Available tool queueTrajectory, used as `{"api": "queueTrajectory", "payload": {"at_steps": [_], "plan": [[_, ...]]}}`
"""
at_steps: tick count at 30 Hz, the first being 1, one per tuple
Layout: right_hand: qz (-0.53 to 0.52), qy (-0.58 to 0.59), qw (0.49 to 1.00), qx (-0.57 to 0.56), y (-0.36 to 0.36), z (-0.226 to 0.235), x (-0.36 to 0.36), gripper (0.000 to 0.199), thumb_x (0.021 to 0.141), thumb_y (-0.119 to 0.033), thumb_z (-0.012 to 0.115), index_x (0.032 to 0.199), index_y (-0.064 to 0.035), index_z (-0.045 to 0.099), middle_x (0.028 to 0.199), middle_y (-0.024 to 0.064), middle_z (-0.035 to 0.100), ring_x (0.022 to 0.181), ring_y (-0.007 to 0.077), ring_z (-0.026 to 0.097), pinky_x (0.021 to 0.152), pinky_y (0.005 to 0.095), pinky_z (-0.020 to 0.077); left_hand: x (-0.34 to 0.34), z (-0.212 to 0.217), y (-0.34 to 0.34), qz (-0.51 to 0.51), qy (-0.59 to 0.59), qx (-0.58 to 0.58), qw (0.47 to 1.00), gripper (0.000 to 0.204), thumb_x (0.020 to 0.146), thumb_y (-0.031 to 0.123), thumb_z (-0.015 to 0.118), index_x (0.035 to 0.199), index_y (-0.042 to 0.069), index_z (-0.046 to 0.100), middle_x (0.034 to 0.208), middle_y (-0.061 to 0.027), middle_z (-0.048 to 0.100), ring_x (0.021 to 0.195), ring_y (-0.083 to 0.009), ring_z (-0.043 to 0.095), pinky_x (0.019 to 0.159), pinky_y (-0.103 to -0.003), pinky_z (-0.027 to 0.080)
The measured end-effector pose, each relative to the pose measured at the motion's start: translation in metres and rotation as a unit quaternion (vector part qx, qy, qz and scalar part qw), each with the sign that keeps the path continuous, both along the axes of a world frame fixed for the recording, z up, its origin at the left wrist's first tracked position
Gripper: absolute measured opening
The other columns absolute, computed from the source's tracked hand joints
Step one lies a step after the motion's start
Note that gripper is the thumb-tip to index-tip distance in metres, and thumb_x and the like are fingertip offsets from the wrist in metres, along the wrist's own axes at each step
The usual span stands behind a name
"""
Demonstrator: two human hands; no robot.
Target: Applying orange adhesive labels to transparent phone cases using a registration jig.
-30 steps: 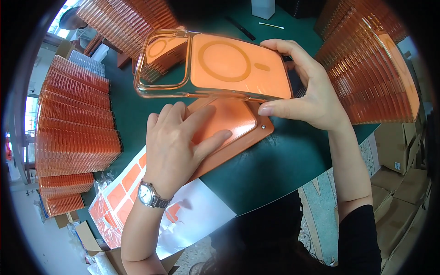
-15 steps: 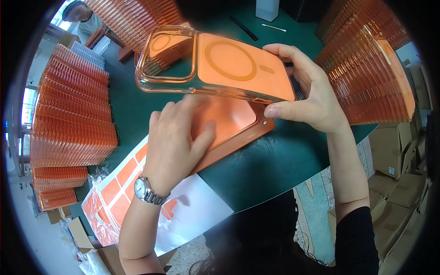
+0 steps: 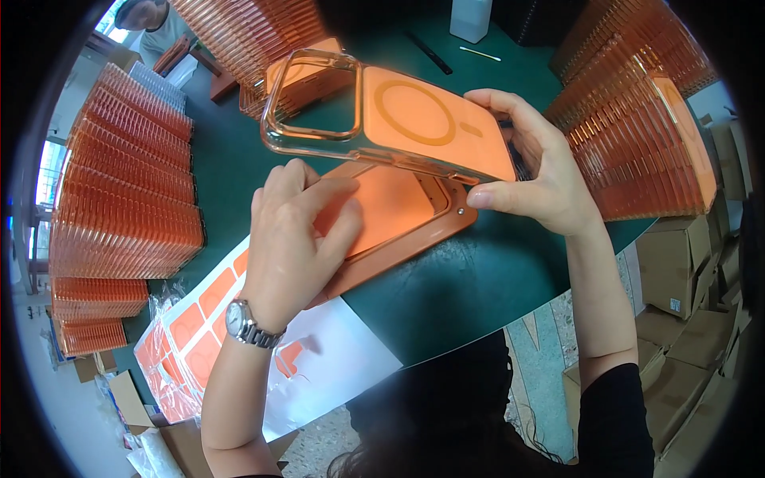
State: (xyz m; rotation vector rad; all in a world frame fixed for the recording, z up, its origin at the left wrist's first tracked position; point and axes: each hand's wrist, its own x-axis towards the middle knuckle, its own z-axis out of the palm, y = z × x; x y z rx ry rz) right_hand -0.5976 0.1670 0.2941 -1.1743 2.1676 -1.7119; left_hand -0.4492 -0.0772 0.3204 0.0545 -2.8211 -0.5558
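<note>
**Now: phone case lifted clear of the orange jig**

Right now I have my right hand (image 3: 542, 179) closed around the end of a clear orange phone case (image 3: 390, 119), thumb under its lower edge and fingers curled over the far side, so the case hangs tilted above the table with its square camera opening pointing away to my left. A printed ring shows on the case's orange back panel.

Below it, my left hand (image 3: 291, 243) lies flat, fingers spread and pressing on the orange jig (image 3: 406, 219), which rests on the green table (image 3: 470, 279); this hand grips nothing. A wristwatch (image 3: 247, 325) sits on that wrist.

Just beneath my left forearm lies a white sheet of orange stickers (image 3: 215, 319), partly hanging over the table edge. Stacks of orange cases (image 3: 119, 207) stand well out beyond my left hand, and another stack (image 3: 645, 143) rises just past my right hand. Beyond the held case, farther up the table, I see a white bottle (image 3: 470, 17) and a thin stick, too small to tell apart further.
</note>
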Motion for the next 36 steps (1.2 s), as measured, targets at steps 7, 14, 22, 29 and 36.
{"api": "queueTrajectory", "payload": {"at_steps": [7, 14, 22, 29, 36], "plan": [[0.054, -0.130, 0.987, -0.079, -0.008, 0.010, 0.011, 0.089, 0.069, -0.035, 0.092, 0.140, 0.0018, 0.051, 0.131, 0.0148, 0.061, 0.122, 0.0239, 0.058, 0.105, 0.0367, 0.0459, -0.004, 0.002, 0.014, -0.025, 0.037, -0.028, 0.999, 0.026, 0.091, 0.020, 0.062, 0.104, 0.003, 0.076, 0.088, -0.0100, 0.053, 0.087, -0.0246, 0.052, 0.080, -0.037, 0.035], [0.102, -0.149, 0.978, -0.106, -0.017, 0.010, 0.016, 0.087, 0.071, -0.035, 0.091, 0.138, 0.0039, 0.052, 0.130, 0.0161, 0.061, 0.123, 0.0254, 0.059, 0.109, 0.0388, 0.0450, 0.000, -0.004, 0.007, -0.026, 0.044, 0.000, 0.999, 0.026, 0.095, 0.017, 0.055, 0.107, 0.003, 0.073, 0.095, -0.0126, 0.057, 0.093, -0.0270, 0.053, 0.082, -0.039, 0.035], [0.059, -0.059, 0.996, 0.045, -0.051, 0.027, 0.009, 0.085, 0.071, -0.055, 0.088, 0.118, 0.0105, 0.061, 0.106, 0.0204, 0.067, 0.098, 0.0249, 0.068, 0.084, 0.0323, 0.0551, -0.001, -0.006, -0.002, 0.018, 0.037, 0.169, 0.985, 0.025, 0.096, 0.014, 0.051, 0.109, 0.001, 0.068, 0.104, -0.0181, 0.064, 0.102, -0.0330, 0.056, 0.091, -0.043, 0.039], [0.032, -0.034, 0.986, 0.161, -0.071, 0.041, -0.004, 0.088, 0.066, -0.070, 0.084, 0.101, 0.0081, 0.066, 0.083, 0.0148, 0.066, 0.079, 0.0201, 0.067, 0.069, 0.0251, 0.0505, 0.024, 0.000, -0.022, -0.060, 0.025, 0.088, 0.994, 0.015, 0.090, 0.012, 0.055, 0.089, 0.005, 0.069, 0.092, -0.0068, 0.064, 0.091, -0.0266, 0.053, 0.088, -0.039, 0.039], [0.045, -0.105, 0.983, 0.142, -0.072, 0.038, -0.007, 0.089, 0.070, -0.073, 0.079, 0.108, 0.0058, 0.066, 0.090, 0.0146, 0.066, 0.087, 0.0203, 0.068, 0.075, 0.0271, 0.0517, 0.028, -0.002, -0.023, -0.134, 0.065, -0.048, 0.988, 0.009, 0.083, 0.015, 0.059, 0.079, 0.008, 0.064, 0.092, -0.0038, 0.063, 0.091, -0.0248, 0.053, 0.087, -0.039, 0.039]]}}
